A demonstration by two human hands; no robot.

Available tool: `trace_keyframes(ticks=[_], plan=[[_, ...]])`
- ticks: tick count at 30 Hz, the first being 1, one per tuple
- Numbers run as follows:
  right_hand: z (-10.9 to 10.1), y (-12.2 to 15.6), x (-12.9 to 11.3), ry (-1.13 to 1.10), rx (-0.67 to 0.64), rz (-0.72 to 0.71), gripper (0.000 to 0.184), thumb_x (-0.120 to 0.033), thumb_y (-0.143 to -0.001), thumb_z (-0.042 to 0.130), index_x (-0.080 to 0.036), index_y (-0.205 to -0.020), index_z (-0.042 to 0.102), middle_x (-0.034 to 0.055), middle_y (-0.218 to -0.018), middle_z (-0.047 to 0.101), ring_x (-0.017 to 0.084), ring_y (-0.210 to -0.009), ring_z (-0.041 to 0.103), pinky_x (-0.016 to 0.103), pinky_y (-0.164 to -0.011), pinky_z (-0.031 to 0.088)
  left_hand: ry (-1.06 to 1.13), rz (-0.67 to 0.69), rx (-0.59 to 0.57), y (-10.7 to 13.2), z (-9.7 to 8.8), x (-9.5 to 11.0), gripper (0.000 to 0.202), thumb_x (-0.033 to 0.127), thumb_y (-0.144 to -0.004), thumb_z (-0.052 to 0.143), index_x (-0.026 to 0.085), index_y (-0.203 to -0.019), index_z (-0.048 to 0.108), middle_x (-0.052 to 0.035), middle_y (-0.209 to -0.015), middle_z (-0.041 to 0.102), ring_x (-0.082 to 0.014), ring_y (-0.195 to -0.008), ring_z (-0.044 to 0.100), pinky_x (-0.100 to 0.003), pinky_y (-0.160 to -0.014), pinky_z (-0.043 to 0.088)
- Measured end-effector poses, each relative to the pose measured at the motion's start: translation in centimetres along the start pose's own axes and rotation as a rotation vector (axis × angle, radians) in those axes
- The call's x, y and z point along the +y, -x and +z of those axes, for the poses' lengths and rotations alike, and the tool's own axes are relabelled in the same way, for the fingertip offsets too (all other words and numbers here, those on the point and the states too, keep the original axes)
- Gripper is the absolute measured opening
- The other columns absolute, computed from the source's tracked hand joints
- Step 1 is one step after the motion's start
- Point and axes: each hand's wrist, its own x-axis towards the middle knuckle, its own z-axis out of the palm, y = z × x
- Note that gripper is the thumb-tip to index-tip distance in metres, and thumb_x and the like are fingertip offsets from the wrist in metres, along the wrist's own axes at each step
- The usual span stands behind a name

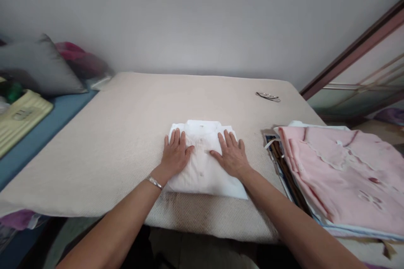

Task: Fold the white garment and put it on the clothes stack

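Note:
A white buttoned shirt (203, 180) lies folded into a flat bundle near the front edge of the cloth-covered table, its collar toward the wall. My left hand (175, 154) rests flat on the shirt's left side with the fingers spread. On the right side of the same shirt lies my right hand (232, 155), also flat, thumb pointing inward. Between the two thumbs a strip of the front with small buttons shows. Neither hand grips the fabric. A silvery bracelet circles my left wrist.
To the right sits a stack of folded clothes with a pink garment (356, 176) on top. Eyeglasses (267, 96) lie at the back right of the cream table cover (132, 113). At left are a grey cushion (38, 67) and a yellow item (25, 115) on a blue surface.

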Motion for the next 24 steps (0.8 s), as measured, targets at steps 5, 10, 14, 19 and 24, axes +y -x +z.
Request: trace_keyframes(ticks=[5, 10, 14, 19, 24], plan=[[-1.6, 3.7, -2.6, -0.01, 0.091, 0.01, 0.078, -0.064, -0.103, 0.024, -0.013, -0.163, 0.026, 0.0174, -0.17, 0.014, 0.036, -0.156, 0.01, 0.06, -0.122, 0.013, 0.006, 0.06, 0.072, 4.7, -0.8, 3.9, 0.068, 0.048, -0.105, 0.03, 0.001, -0.155, 0.031, -0.0249, -0.166, 0.02, -0.0356, -0.156, 0.011, -0.058, -0.125, 0.018], [1.1, 6.4, -4.7, -0.031, 0.051, -0.051, 0.073, -0.06, -0.105, 0.025, -0.016, -0.162, 0.028, 0.0153, -0.17, 0.014, 0.034, -0.157, 0.009, 0.059, -0.122, 0.014, 0.022, 0.101, 0.053, 7.2, 0.6, 4.9, 0.063, 0.039, -0.104, 0.033, 0.002, -0.155, 0.03, -0.0242, -0.166, 0.018, -0.0344, -0.157, 0.011, -0.061, -0.125, 0.018], [2.3, 6.4, -4.3, -0.022, 0.077, -0.072, 0.074, -0.062, -0.104, 0.029, -0.018, -0.162, 0.029, 0.0139, -0.171, 0.012, 0.034, -0.157, 0.008, 0.059, -0.123, 0.011, 0.023, 0.116, 0.058, 6.6, 0.8, 4.2, 0.064, 0.041, -0.104, 0.036, 0.005, -0.156, 0.031, -0.0225, -0.166, 0.02, -0.0341, -0.156, 0.013, -0.061, -0.125, 0.018], [1.8, 6.3, -4.0, -0.023, 0.066, -0.076, 0.074, -0.062, -0.103, 0.034, -0.018, -0.163, 0.029, 0.0129, -0.171, 0.011, 0.034, -0.157, 0.008, 0.059, -0.123, 0.011, 0.016, 0.089, 0.026, 5.6, 0.1, 2.8, 0.061, 0.048, -0.105, 0.034, 0.014, -0.156, 0.037, -0.0179, -0.167, 0.023, -0.0341, -0.156, 0.018, -0.062, -0.124, 0.019], [2.0, 6.3, -4.1, -0.038, 0.061, -0.077, 0.074, -0.061, -0.102, 0.037, -0.02, -0.163, 0.026, 0.0126, -0.171, 0.012, 0.034, -0.157, 0.007, 0.06, -0.123, 0.01, 0.023, 0.094, 0.009, 4.2, -0.1, 1.4, 0.06, 0.049, -0.106, 0.032, 0.016, -0.156, 0.038, -0.0169, -0.167, 0.021, -0.0326, -0.156, 0.018, -0.059, -0.124, 0.02]])
